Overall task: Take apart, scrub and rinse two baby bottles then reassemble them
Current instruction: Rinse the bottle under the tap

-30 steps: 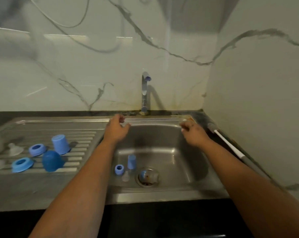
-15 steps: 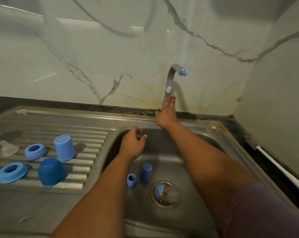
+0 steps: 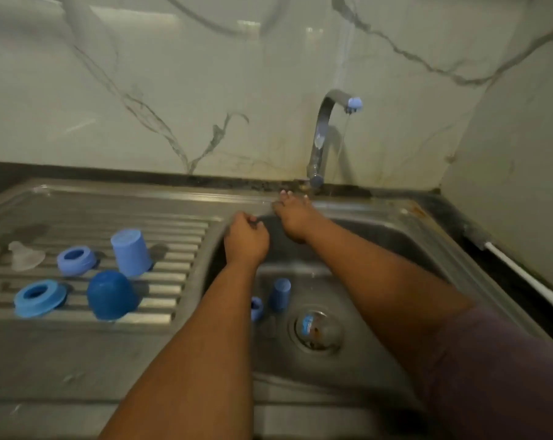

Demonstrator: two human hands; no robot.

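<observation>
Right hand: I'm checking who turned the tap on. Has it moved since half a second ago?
Yes. The right hand has dropped from the faucet stem to the sink rim below it.

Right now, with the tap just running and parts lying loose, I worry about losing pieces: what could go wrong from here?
1. The two small blue parts in the sink sit beside the open drain; flowing water might push them into it.
2. The clear nipple on the drainboard is hard to see and could be overlooked or knocked.
</observation>
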